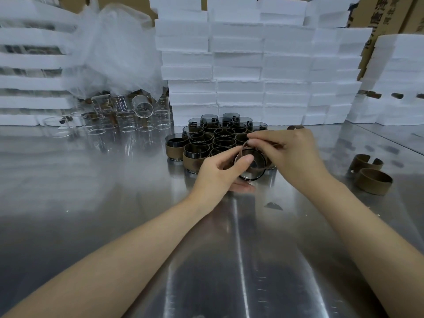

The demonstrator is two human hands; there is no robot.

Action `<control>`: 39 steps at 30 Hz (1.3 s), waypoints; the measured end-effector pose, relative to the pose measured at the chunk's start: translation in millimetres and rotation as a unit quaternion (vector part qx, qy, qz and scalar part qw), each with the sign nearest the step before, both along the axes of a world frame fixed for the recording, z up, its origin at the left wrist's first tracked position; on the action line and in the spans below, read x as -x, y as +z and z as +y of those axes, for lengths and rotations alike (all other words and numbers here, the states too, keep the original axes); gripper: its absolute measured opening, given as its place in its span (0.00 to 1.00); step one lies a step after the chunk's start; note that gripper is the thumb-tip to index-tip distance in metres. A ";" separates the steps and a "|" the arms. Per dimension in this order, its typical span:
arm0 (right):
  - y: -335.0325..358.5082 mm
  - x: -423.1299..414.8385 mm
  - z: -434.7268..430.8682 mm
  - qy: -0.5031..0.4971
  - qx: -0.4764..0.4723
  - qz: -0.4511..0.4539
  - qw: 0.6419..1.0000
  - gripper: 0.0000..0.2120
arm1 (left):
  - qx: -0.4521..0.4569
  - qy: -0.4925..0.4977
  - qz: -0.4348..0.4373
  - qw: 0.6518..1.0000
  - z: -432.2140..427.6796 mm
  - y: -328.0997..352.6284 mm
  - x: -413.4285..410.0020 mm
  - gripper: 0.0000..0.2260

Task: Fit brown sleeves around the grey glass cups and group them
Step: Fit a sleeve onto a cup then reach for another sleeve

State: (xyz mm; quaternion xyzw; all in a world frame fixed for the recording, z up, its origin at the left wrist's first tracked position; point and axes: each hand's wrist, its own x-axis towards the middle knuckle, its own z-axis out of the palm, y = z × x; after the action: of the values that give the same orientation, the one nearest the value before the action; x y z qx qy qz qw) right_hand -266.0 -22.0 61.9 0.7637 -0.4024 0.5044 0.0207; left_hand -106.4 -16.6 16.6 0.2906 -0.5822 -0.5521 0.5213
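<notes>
My left hand (220, 172) grips a grey glass cup (253, 167), tilted with its mouth toward me, just above the steel table. My right hand (289, 150) pinches a brown sleeve (246, 145) at the cup's upper edge; most of the sleeve is hidden by my fingers. Behind the hands stands a tight group of several grey cups wearing brown sleeves (215, 138). Two loose brown sleeves (372, 177) lie at the right on the table.
Several clear glass cups (124, 121) stand and lie at the back left under a plastic bag (114, 49). Stacks of white foam blocks (259, 65) line the back. The steel table (137, 226) spreads in front. A small brown scrap (273, 205) lies near my right wrist.
</notes>
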 end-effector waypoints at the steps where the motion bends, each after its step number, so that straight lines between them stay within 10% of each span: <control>1: -0.2 -0.8 0.3 0.004 -0.036 -0.004 0.999 0.08 | 0.000 0.003 0.002 1.000 -0.4 -0.1 0.4 0.22; 9: 7.1 7.4 4.8 0.146 -0.319 0.087 0.932 0.31 | -0.006 0.021 0.038 0.999 -2.3 0.1 -0.6 0.13; 18: 2.0 9.7 3.0 0.152 -0.331 0.083 0.927 0.38 | 0.008 0.035 0.004 0.999 -4.4 -1.5 3.5 0.17; 32: 3.8 17.3 -0.7 0.163 -0.292 0.112 0.936 0.40 | 0.032 0.041 -0.043 0.998 -5.1 -3.1 3.2 0.20; 39: 3.9 21.6 -3.5 0.194 -0.358 0.001 0.913 0.17 | 0.009 0.050 0.041 0.998 -3.7 2.3 -2.2 0.19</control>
State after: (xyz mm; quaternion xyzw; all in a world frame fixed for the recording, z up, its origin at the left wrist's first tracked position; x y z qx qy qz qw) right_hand -287.5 -25.5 65.8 0.7834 -0.4000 0.3201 -0.3518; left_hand -104.2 -20.3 18.9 0.2917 -0.5501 -0.5313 0.5745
